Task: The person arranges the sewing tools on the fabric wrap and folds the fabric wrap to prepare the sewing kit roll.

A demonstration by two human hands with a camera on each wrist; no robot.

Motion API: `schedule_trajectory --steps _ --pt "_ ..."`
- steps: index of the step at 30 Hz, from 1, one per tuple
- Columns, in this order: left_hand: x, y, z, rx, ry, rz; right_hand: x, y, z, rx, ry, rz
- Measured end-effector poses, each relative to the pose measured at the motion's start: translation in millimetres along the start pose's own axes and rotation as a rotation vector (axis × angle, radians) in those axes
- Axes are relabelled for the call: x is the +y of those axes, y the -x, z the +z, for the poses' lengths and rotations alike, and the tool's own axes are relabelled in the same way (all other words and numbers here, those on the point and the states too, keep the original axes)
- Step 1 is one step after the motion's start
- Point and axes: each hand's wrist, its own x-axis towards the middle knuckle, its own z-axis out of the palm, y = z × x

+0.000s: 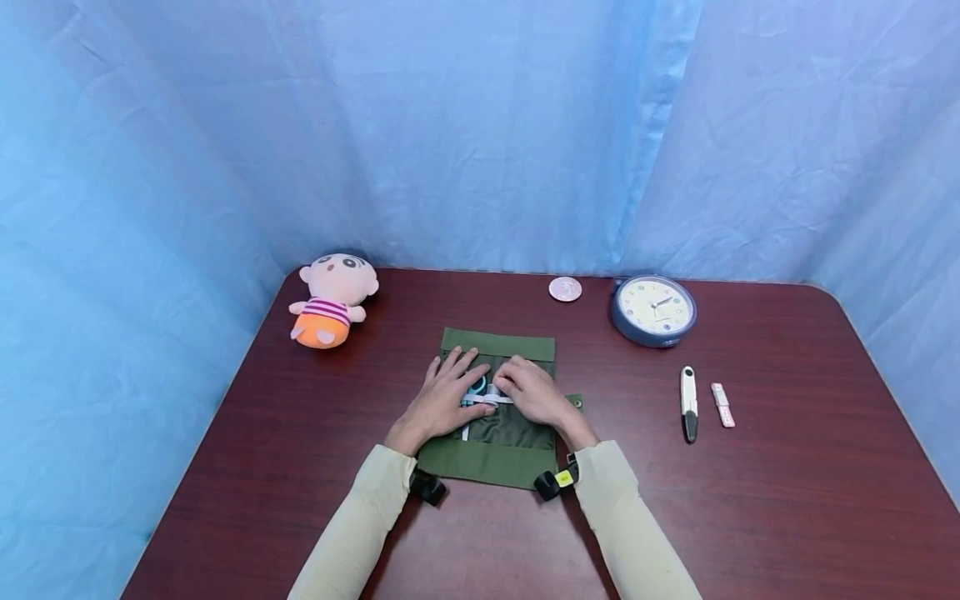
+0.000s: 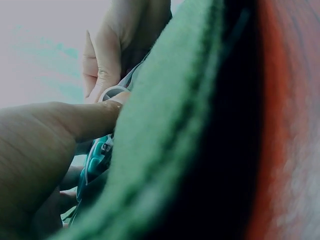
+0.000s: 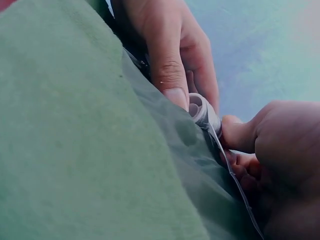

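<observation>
A green fabric pouch (image 1: 487, 462) lies unfolded on the table, with a white elastic strap (image 1: 506, 400) across its middle. My left hand (image 1: 442, 400) rests on its left part with fingers spread, the thumb touching a small white roll (image 3: 202, 110) at the strap. Beneath that hand sits a turquoise tool (image 2: 95, 160), partly hidden, beside the roll. My right hand (image 1: 534, 392), fingers curled, pinches at the roll and strap from the right; its fingertips are partly hidden in the head view.
A plush doll (image 1: 330, 304) sits at the back left. Toward the back right are a pink round disc (image 1: 565, 289) and a blue alarm clock (image 1: 654, 311). A white and black tool (image 1: 688, 404) and a small pink and white item (image 1: 723, 406) lie on the right.
</observation>
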Motion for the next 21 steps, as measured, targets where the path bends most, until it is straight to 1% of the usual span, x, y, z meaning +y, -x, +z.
schedule_trajectory --steps 4,11,17,21 --pt "0.2 0.4 0.3 -0.003 -0.006 0.000 -2.7 0.4 0.2 -0.032 0.016 0.025" --pt "0.9 1.3 -0.4 -0.003 0.006 0.000 -4.1 1.1 1.1 -0.037 0.065 0.003" --pt "0.8 0.7 -1.4 -0.012 -0.009 -0.003 -2.2 1.0 -1.1 -0.025 0.030 -0.008" --pt "0.1 0.5 -0.7 -0.011 -0.011 -0.001 -0.7 0.5 -2.0 -0.024 -0.001 0.002"
